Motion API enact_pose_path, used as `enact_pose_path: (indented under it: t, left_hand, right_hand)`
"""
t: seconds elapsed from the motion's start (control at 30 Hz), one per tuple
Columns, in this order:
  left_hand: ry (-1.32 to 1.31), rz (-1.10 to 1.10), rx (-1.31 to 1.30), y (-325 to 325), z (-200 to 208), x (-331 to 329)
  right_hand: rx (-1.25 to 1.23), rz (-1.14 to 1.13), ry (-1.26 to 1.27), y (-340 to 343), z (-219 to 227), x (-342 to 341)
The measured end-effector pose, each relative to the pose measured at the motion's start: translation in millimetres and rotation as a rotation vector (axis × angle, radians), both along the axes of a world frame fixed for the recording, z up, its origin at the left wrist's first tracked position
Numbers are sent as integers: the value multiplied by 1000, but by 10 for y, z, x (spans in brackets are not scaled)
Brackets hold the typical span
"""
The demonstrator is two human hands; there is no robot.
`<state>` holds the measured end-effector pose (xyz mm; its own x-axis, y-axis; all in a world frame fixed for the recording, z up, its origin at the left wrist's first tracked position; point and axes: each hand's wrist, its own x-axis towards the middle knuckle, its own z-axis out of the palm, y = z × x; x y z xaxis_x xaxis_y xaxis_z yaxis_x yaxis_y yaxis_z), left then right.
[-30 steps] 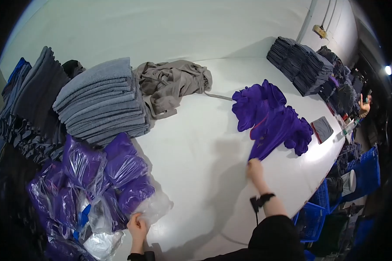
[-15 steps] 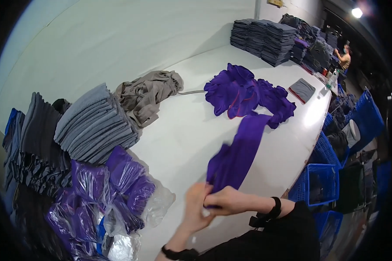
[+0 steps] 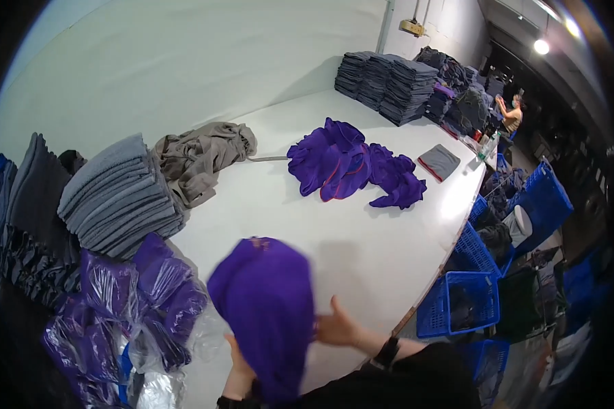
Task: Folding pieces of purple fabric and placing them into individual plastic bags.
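Note:
A purple cloth piece point(image 3: 266, 300) is raised in front of me, bulging at the top and narrowing toward my body; its edges are blurred. My left hand point(image 3: 240, 368) is at its lower left side, thumb up, with the fingers hidden behind the cloth it holds. At the right side, my right hand point(image 3: 335, 328) has its thumb spread away and its fingertips meeting the cloth's edge. Farther off lies a crumpled purple pile point(image 3: 348, 163) with thin red edging. Left of me are purple pieces in clear plastic bags point(image 3: 109, 279).
On the white table point(image 3: 266, 211) stand a folded grey stack point(image 3: 116, 198), a crumpled taupe cloth point(image 3: 205, 157) and dark folded stacks point(image 3: 389, 85). A grey folded piece point(image 3: 439, 162) lies at the right. Blue baskets point(image 3: 472, 300) stand beyond the right edge; a person point(image 3: 512, 116) is far back.
My hands have moved apart from their joined grip. The purple piece, stretched out toward the pile before, is now lifted close to me and clear of the pile. The view has shifted right.

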<state>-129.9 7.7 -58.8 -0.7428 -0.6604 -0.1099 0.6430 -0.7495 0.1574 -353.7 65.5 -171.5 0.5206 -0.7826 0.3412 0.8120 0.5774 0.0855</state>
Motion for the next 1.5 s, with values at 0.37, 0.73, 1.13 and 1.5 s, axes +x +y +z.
enact_pose_path:
  t: [0.37,0.73,1.13,1.5]
  left_hand:
    - [-829,298,-486,299,512,858]
    - [-1091,680,-812,-772,1123,750]
    - [-999,-139,-295,230,-689,902]
    - [-928,-90,-1555,-377,-1254,-515]
  right_hand:
    - [-14,-155,1284,294,1605,-359]
    - [-164,-1307,1675,-690,2645,-1120]
    - [305,-383,2055,504,680,-1436]
    - [-292,-533,2958,-910,51,-173]
